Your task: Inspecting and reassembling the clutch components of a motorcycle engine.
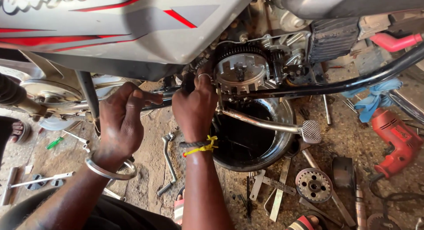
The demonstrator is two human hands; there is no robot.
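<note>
hands grip: left hand (121, 119) on black bar (161, 97), right hand (194, 107) beside clutch gear (242, 71), under grey red-striped panel (132, 22).

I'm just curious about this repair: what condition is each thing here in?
Engine: side cover off, gears bare.
Pan: on the ground, holding black oil.
Left hand: closed around a dark bar.
Right hand: fingers curled at the engine.
Red drill: lying idle on the ground.

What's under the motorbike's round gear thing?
A black pan of dark oil sits on the ground under the clutch. The right hand covers its left edge.
</note>
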